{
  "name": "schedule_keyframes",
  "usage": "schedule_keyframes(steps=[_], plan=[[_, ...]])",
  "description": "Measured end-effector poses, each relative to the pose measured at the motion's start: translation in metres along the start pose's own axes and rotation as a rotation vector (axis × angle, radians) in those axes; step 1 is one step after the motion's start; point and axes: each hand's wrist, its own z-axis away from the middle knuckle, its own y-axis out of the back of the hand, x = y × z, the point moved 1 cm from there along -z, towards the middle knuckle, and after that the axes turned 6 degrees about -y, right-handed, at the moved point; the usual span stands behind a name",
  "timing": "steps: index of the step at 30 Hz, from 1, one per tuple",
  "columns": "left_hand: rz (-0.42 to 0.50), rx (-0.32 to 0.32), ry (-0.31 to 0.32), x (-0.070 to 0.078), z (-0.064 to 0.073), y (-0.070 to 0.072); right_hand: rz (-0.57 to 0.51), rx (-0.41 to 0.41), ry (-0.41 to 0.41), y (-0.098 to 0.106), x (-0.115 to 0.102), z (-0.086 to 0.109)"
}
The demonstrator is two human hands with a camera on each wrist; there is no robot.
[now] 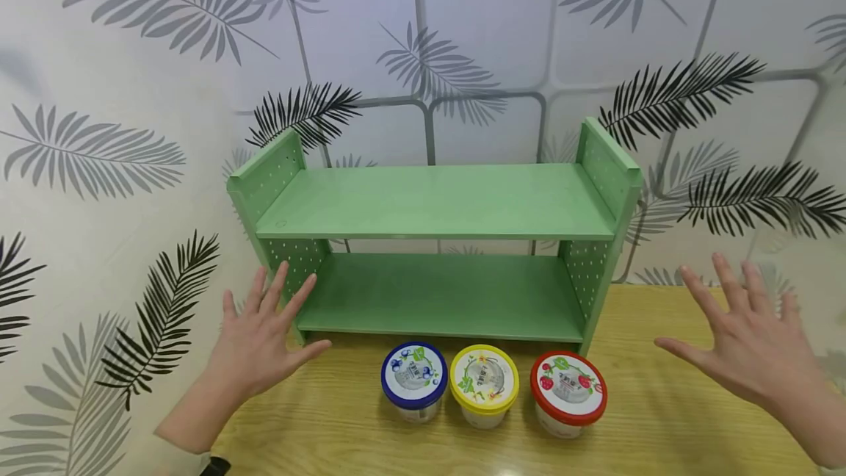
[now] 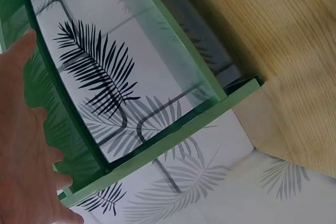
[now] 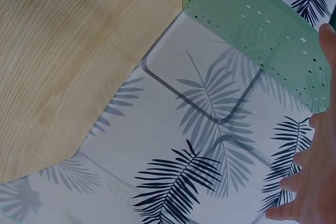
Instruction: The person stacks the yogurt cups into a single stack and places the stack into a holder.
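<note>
Three round lidded tubs stand in a row before a green two-tier shelf (image 1: 436,200): a blue-lidded tub (image 1: 414,380), a yellow-lidded tub (image 1: 485,386) and a red-lidded tub (image 1: 568,393). My left hand (image 1: 259,340) is held up with fingers spread, near the shelf's left side and apart from the blue-lidded tub. Off to the right, my right hand (image 1: 753,336) is also spread, holding nothing. Each wrist view shows part of its own hand, the left hand (image 2: 26,140) and the right hand (image 3: 317,166), with the shelf beyond. No tub appears in either wrist view.
Wood-grain tabletop (image 1: 317,424) lies under the shelf and tubs. Behind it rises a wall (image 1: 482,35) with a leaf pattern, continuing along the left. The shelf has perforated side panels (image 3: 252,24) that stand above its upper board.
</note>
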Motion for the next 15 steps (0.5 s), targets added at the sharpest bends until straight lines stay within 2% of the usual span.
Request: schedule_keyframes(steps=[8, 15], plan=[[-0.004, -0.019, -0.027, 0.01, -0.001, -0.003, -0.036, 0.007, 0.023, 0.001, -0.007, 0.001], [-0.001, -0.014, -0.036, 0.014, -0.002, -0.004, -0.019, 0.024, 0.044, 0.001, -0.015, 0.002]])
